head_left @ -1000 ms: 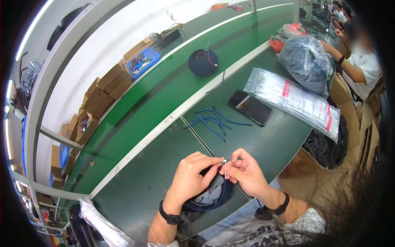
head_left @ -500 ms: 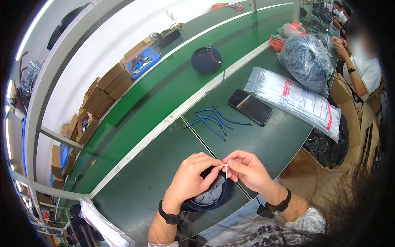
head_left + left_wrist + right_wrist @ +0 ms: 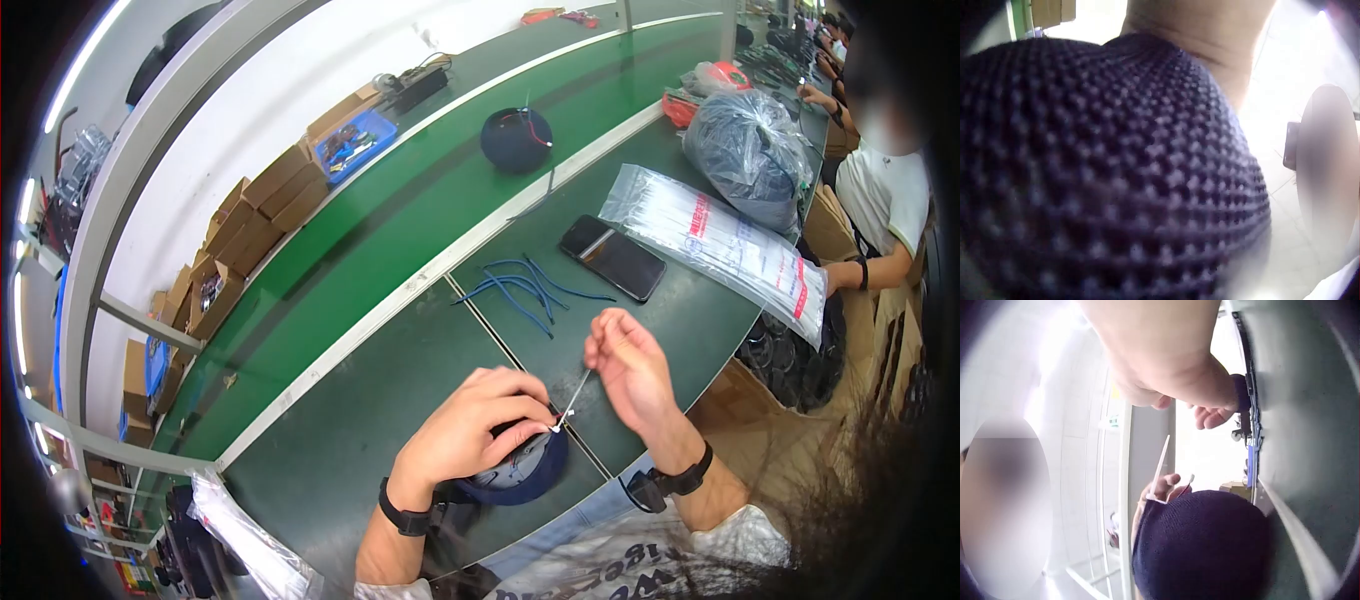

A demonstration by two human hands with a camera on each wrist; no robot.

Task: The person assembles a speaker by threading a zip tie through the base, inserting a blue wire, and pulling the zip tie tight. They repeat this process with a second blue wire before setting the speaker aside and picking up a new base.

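The round dark-blue piece (image 3: 520,470) sits at the lower middle of the head view, at the near edge of the dark green bench (image 3: 340,440). It is dome-shaped. Its outside is covered in a coarse, dimpled mesh fabric that fills the left wrist view, and a paler grey inner face with thin wires shows under the fingers. A white cable tie (image 3: 572,400), thin and straight, rises from its top edge up and to the right. The left hand (image 3: 475,430) lies curled over the piece and holds it down, fingertips at the tie's lower end. The right hand (image 3: 628,365), just right of it and a little higher, pinches the tie's upper end between thumb and fingers. Above the hands lie a few loose blue wires (image 3: 520,285), then a black phone (image 3: 612,258), and to the right a clear bag of white ties (image 3: 720,245). Further up, a second dark dome (image 3: 516,140) rests on the bright green belt (image 3: 400,220), with cardboard boxes (image 3: 250,230) along the left.
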